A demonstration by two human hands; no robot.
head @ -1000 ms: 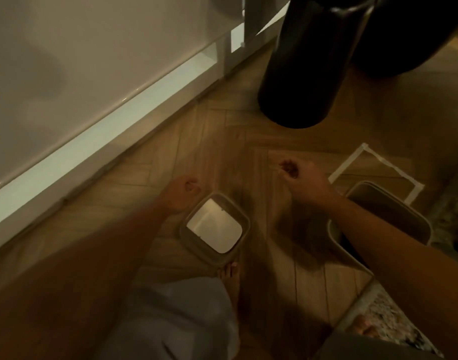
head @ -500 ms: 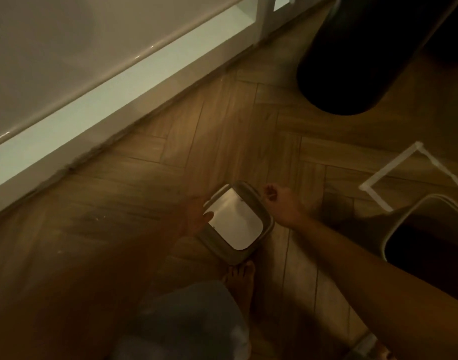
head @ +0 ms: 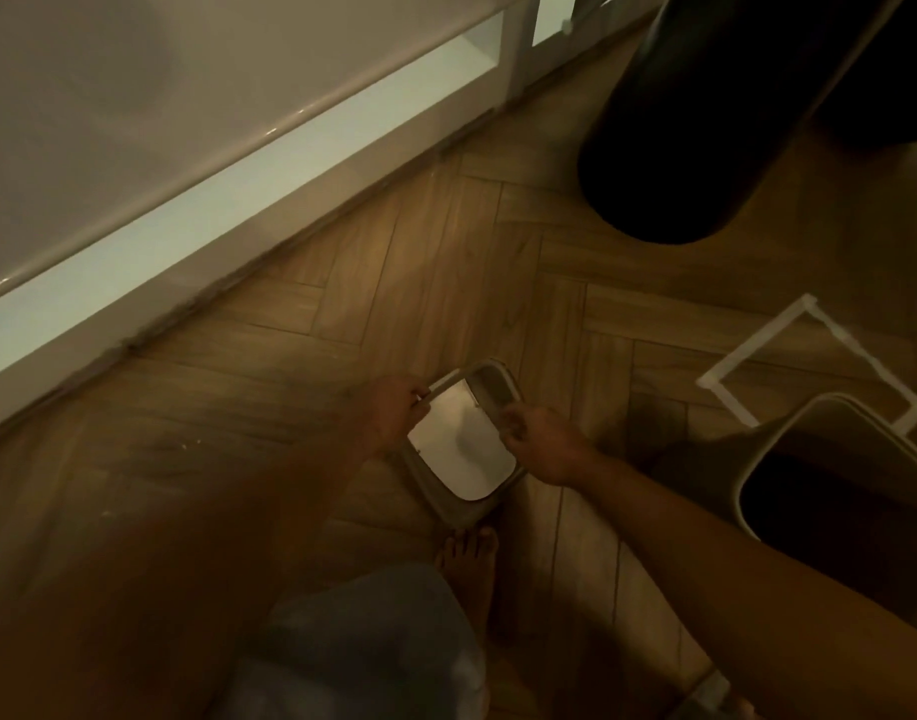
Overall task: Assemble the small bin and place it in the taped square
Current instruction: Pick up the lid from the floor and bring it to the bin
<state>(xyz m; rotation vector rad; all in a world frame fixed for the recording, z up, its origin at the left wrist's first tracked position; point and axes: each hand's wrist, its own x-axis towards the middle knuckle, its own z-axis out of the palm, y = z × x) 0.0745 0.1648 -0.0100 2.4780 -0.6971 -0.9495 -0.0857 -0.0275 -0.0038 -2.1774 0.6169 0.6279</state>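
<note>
The bin lid (head: 464, 449), a grey frame with a white swing flap, is tilted up off the wooden floor at the middle. My left hand (head: 394, 407) grips its left rim. My right hand (head: 537, 441) holds its right rim near the top. The open bin body (head: 789, 459), grey with a dark inside, stands at the right edge, partly behind my right forearm. The taped square (head: 757, 356) of white tape lies on the floor just beyond the bin body, its near corner covered by the bin.
A white cabinet base (head: 238, 200) runs along the left and back. A large black cylinder (head: 706, 122) stands at the back right. My bare foot (head: 469, 563) and grey-clad knee (head: 363, 646) are just below the lid.
Both hands have closed on the lid's rims and tipped it up from the floor. The view has shifted left, so the bin body sits further right.
</note>
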